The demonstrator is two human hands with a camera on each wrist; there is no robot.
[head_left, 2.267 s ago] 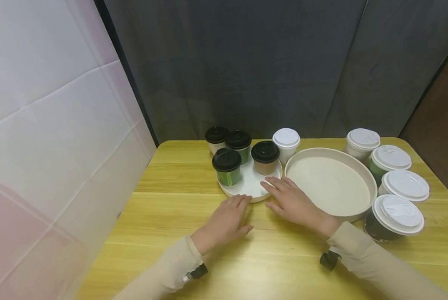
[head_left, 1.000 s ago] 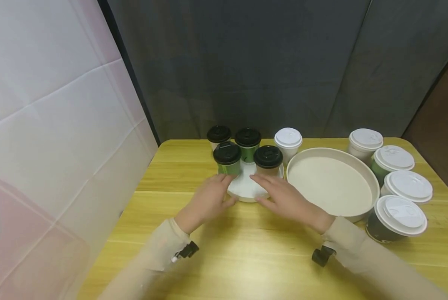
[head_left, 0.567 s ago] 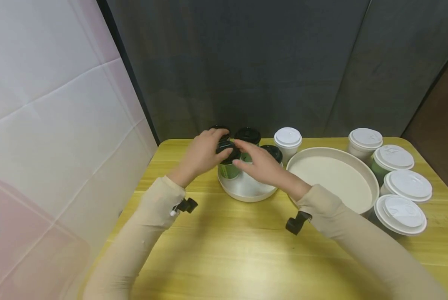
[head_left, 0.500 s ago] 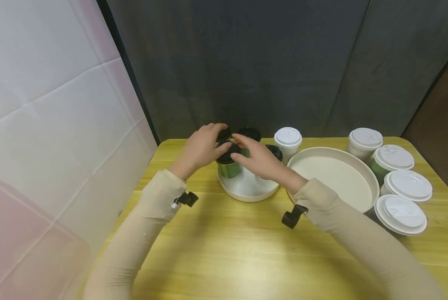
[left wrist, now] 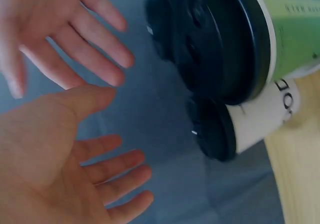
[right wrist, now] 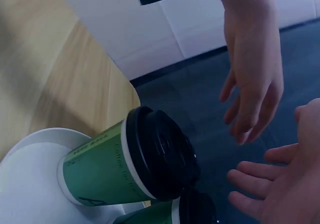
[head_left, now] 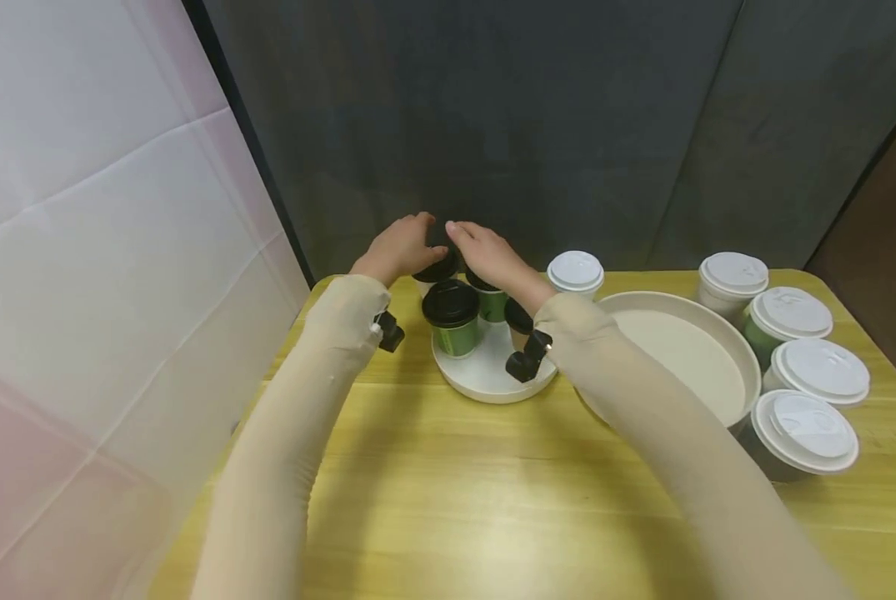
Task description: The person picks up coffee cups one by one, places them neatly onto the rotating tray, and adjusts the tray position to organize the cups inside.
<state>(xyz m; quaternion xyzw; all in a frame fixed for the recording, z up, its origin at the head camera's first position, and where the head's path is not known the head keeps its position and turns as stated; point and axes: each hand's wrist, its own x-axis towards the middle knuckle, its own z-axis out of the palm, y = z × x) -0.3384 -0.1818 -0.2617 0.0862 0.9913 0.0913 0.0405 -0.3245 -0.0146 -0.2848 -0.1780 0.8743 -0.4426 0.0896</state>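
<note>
Curtain (head_left: 448,125) behind green "Coffee" cup (right wrist: 100,169)

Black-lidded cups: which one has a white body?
The back-left cup, nearest the left hand; of the other three black-lidded cups, two are green and one brown.

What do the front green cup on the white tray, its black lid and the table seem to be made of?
Green cup: probably coated paper, rather matt, judging by printed text and a pale rim. Black lid: likely moulded plastic, smooth, with raised shapes and soft shine. Table: wood or wood-look laminate, satin; grain streaks and glare leave both possible.
</note>
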